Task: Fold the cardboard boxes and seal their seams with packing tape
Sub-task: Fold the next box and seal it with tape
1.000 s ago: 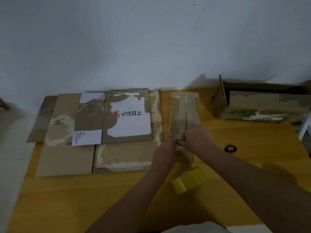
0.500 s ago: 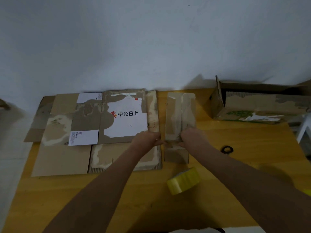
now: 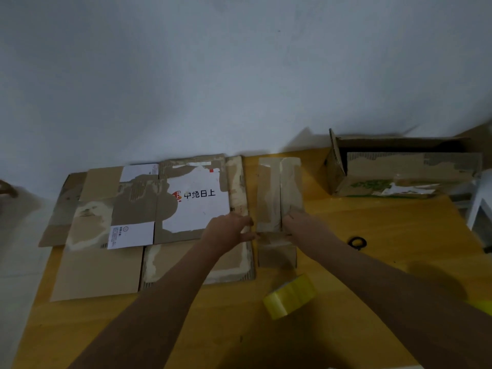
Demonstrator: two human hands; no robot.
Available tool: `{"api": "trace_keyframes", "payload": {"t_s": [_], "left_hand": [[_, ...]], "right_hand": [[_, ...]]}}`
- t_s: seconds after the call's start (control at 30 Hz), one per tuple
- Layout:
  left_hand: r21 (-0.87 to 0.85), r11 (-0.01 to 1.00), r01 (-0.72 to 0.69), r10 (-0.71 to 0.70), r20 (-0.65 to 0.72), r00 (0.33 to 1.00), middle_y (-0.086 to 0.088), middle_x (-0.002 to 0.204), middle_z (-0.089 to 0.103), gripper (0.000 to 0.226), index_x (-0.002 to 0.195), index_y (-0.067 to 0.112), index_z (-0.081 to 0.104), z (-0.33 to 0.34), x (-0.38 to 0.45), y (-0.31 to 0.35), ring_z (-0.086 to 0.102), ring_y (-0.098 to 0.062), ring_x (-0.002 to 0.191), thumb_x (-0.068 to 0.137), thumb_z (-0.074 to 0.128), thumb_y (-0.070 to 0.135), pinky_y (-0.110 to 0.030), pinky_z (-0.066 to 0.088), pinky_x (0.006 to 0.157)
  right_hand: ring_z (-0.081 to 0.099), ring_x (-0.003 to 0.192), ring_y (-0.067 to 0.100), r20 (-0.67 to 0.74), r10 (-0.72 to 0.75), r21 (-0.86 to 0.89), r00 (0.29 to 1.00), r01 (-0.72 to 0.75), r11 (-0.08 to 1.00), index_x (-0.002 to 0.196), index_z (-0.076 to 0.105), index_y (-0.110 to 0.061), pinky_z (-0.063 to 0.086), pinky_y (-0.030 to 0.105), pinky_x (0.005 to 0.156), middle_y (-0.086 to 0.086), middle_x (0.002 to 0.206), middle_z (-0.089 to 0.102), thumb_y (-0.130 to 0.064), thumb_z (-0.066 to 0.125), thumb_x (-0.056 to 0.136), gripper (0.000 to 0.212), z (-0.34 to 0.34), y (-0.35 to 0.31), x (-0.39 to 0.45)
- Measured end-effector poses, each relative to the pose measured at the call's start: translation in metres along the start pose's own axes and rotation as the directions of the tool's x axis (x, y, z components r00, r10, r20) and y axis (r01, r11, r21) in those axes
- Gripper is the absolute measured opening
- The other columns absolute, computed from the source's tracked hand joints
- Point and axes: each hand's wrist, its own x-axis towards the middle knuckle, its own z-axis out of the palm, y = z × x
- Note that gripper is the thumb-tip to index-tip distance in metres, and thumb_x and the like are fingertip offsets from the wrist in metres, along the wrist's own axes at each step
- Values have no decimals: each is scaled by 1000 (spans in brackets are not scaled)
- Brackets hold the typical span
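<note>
At frame centre, my left hand (image 3: 229, 230) has moved off the small box (image 3: 279, 198) seam to its left edge, fingers loosely spread; right hand (image 3: 300, 222) presses its flap flat. Tape roll (image 3: 290, 296) sits unheld below: seam not yet sealed.

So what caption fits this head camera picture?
Both hands, left and right, press a small folded box beside yellow tape.
</note>
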Motion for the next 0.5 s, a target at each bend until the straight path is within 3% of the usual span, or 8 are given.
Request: {"api": "trace_keyframes", "payload": {"t_s": [0.1, 0.17, 0.23, 0.3, 0.4, 0.5], "left_hand": [[-335, 938, 85, -60, 86, 994, -7, 124, 66, 77, 143, 23, 48, 3, -10, 4, 65, -20, 108, 84, 43, 73, -38, 53, 91], [-614, 774, 157, -180, 25, 983, -7, 136, 59, 83, 148, 21, 41, 0, -9, 13, 60, -21, 120, 83, 34, 73, -35, 48, 98], [-812, 551, 192, -247, 62, 967, -2, 149, 46, 89, 155, 23, 27, -2, -3, 29, 47, -23, 135, 83, 41, 75, -38, 42, 108], [-903, 379, 205, -217, 129, 968, 2, 155, 35, 96, 157, 31, 15, 0, 0, 46, 39, -22, 140, 80, 52, 76, -46, 40, 111], [-940, 268, 209, -185, 163, 969, 7, 154, 34, 99, 155, 37, 13, 8, -2, 53, 40, -16, 137, 77, 62, 73, -45, 42, 110], [-964, 209, 166, -154, 135, 979, 4, 151, 40, 95, 155, 37, 14, 11, -11, 52, 45, -16, 134, 80, 64, 66, -43, 43, 110]], "right_hand": [[48, 109, 19, -55, -80, 98, 995, 85, 992, 115, 49, -12, 35, 24, 74, 3, 120, 45, 0, 50, 91, 27, 10, 12, -13], [45, 95, 19, -88, -84, 206, 993, 100, 973, 105, 50, -11, 27, 23, 68, 3, 111, 45, 0, 47, 92, 17, 11, 17, -19], [39, 77, 11, -122, -71, 323, 990, 107, 940, 89, 46, -13, 25, 25, 60, -1, 96, 43, -4, 48, 93, 10, 8, 20, -22], [38, 71, 5, -149, -39, 436, 988, 101, 894, 83, 44, -18, 30, 22, 59, -7, 87, 40, -9, 52, 94, 16, 7, 24, -25], [51, 74, 5, -243, 183, 564, 953, -15, 826, 92, 53, -21, 43, 25, 64, -11, 91, 48, -21, 57, 97, 6, 5, 32, -31], [61, 75, 12, -116, 444, 745, 888, -218, 631, 95, 58, -16, 52, 30, 67, -7, 89, 59, -32, 57, 97, 17, 10, 41, -38]]}}
